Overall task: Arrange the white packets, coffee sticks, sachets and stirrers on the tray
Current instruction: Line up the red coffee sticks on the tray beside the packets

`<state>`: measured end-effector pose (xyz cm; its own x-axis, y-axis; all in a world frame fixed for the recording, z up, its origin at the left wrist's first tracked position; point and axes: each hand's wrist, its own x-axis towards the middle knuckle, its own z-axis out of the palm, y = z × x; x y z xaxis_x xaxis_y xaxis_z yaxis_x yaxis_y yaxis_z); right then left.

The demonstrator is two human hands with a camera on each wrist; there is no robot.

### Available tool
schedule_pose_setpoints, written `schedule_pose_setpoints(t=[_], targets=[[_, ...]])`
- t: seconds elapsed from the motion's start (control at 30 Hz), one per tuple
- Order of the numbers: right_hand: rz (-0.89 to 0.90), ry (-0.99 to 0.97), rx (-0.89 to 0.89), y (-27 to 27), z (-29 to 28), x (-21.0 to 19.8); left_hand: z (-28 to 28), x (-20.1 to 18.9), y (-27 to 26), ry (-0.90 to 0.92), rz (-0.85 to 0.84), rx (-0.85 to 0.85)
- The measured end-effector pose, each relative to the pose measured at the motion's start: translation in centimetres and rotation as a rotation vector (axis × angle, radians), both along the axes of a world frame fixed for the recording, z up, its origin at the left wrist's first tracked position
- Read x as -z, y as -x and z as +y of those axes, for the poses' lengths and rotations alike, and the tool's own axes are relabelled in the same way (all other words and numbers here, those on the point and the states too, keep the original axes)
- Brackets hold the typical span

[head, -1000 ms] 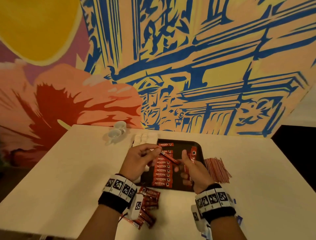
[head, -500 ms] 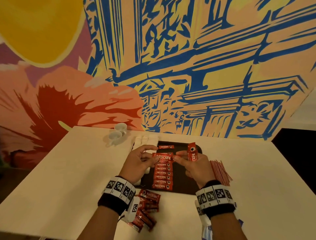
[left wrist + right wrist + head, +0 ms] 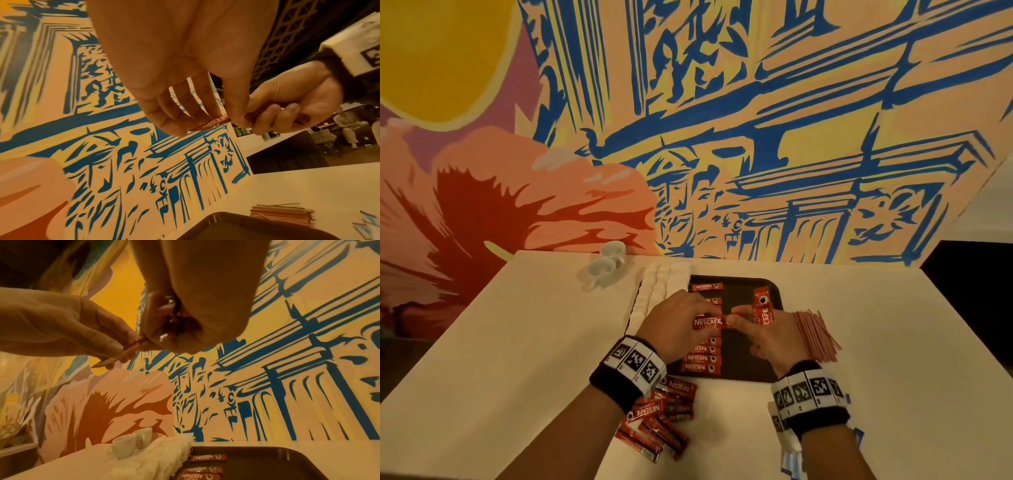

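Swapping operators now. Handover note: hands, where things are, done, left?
Left hand: pinching one end of a coffee stick over the tray.
Right hand: pinching the other end, with spare sticks in its fingers.
Done: a column of sticks on the tray; white packets along its left edge.
Left: loose sticks at the table's near edge, stirrers right of the tray, blue-and-white sachets by the right wrist.
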<state>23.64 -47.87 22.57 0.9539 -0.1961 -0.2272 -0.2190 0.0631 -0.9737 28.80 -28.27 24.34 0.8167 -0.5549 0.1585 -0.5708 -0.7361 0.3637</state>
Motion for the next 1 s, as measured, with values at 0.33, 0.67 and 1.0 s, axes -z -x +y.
schedule_pose_setpoints(t=[0.33,0.67,1.0], targets=[[0.221,-0.027,0.166,-1.4,-1.9,2.6,-0.5,1.8,-7.6,-0.022,0.222,-0.164],[0.345,-0.148,0.17,-4.0,-3.6,4.6,-4.9,6.6,-19.8,-0.107,0.335,-0.321],[0.395,-0.183,0.177,-5.9,-5.1,6.8,-9.1,15.2,-23.3,-0.45,0.281,-0.2]])
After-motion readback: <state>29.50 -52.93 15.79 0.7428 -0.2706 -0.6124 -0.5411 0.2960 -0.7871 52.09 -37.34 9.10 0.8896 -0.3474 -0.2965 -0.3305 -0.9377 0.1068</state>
